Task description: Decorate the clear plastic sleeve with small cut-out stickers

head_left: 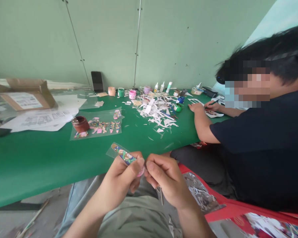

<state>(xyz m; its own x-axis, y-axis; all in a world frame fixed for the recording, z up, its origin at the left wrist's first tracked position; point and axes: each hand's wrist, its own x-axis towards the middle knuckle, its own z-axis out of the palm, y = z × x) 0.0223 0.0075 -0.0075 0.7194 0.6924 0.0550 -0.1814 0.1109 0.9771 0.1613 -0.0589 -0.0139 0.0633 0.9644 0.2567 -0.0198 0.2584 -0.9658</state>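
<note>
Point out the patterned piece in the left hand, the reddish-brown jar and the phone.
Patterned piece (pixel 124 155): head view, middle of its uncovered part.
Reddish-brown jar (pixel 80 126): head view, front wall.
Phone (pixel 97 81): head view, dark front.

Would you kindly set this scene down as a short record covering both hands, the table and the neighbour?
Left hand: pinches a multicoloured patterned strip backed by clear film
Right hand: close beside the left, a thin stick jutting below it
Table, left: opened cardboard box, printed sheets, brown jar on a clear plastic sheet
Table, centre: heap of white paper scraps
Against wall: upright smartphone
Co-worker: at right, dark top, holding a pen-like tool over paper
</note>
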